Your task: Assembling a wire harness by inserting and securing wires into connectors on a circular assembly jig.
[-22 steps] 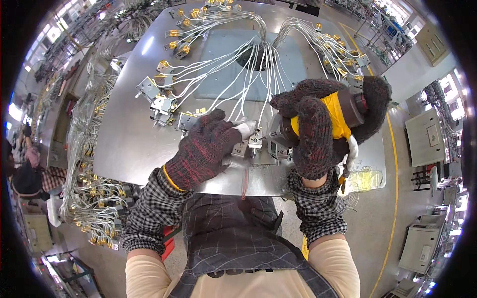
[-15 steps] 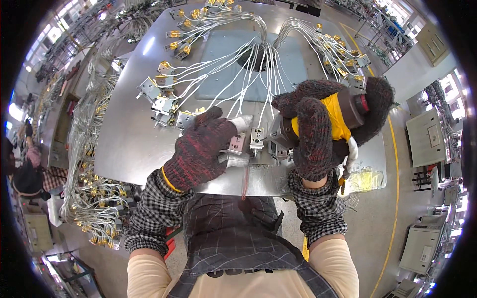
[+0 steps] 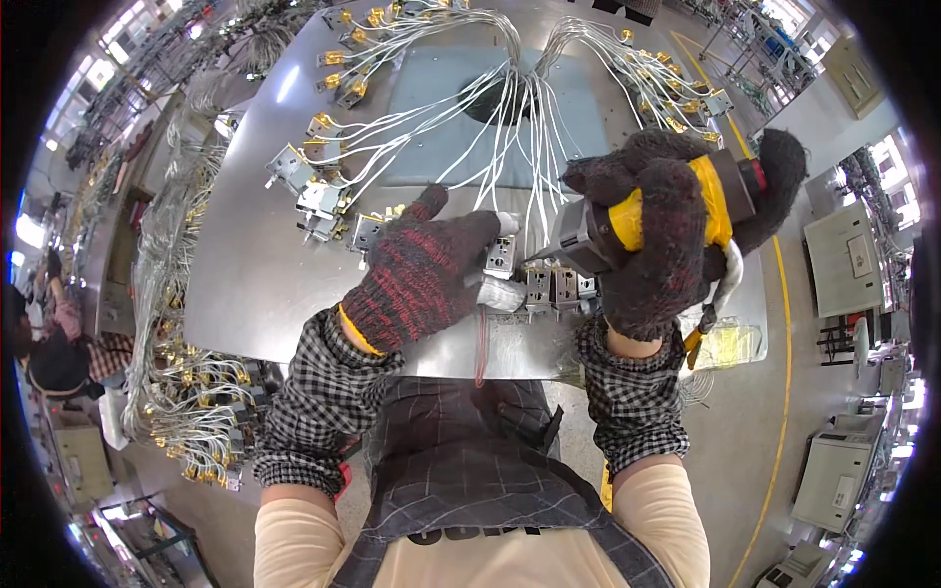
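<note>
Metal block (image 3: 501, 258) sits pinched in the left hand (image 3: 421, 274), left of the right hand (image 3: 674, 211), which clasps a yellow-banded tool (image 3: 625, 221).

Nothing legible as a full word or no. The one clear bit of print: large dk. lettering (image 3: 475, 536) on the chest of the wearer's cream shirt (image 3: 431, 565) — cut off by the edge of the plaid apron (image 3: 461, 490), so only parts of the chars. show. Over on the R side, the upper grey cabinet (image 3: 828, 282) has a pale rectangular patch (image 3: 851, 257) on its front, & the lower cabinet (image 3: 816, 472) a small whitish one (image 3: 840, 493); poss. labels, can't tell — any print there is too tiny/blurred to read.
</note>
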`<state>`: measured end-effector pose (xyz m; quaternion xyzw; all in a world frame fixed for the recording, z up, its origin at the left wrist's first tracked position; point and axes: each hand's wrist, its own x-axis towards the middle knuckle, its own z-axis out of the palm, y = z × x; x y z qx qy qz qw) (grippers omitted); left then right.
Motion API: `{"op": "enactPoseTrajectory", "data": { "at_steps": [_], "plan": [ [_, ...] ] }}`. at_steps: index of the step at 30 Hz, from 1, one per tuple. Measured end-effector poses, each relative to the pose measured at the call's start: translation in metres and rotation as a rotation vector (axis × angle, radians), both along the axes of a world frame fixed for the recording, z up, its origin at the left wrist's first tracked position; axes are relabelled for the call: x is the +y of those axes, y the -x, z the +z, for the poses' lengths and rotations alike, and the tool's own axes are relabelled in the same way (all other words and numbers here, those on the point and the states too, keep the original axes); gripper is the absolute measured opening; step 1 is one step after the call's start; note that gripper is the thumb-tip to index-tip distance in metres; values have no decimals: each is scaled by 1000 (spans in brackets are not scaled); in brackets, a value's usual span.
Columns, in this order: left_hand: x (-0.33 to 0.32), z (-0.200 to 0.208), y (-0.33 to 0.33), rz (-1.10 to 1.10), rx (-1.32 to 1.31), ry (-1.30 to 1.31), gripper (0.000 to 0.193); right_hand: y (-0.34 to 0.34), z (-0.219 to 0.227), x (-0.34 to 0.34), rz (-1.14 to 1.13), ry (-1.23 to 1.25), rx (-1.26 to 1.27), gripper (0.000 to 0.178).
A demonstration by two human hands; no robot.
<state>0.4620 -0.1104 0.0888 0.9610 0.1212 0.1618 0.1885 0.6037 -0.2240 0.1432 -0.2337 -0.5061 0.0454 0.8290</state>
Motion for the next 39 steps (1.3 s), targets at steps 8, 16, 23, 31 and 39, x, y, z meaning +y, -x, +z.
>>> {"op": "enactPoseTrajectory", "data": {
  "at_steps": [8, 16, 23, 31, 39],
  "plan": [
    [-7, 9, 1, -27, 42, -157, 49, 1, -6, 8, -126, -93, 153, 68],
    [-20, 16, -3, 83, 143, 41, 49, -23, -14, 0, 63, -41, -92, 64],
    [-19, 15, -5, 93, 185, 142, 57, -23, -51, -21, 253, 242, 389, 56],
    [-12, 24, 26, 252, 312, -212, 53, -35, -70, -23, 470, 269, 558, 56],
    [-19, -4, 35, 98, -575, 1156, 59, -7, -47, -22, 414, 542, 330, 62]
  ]
}}
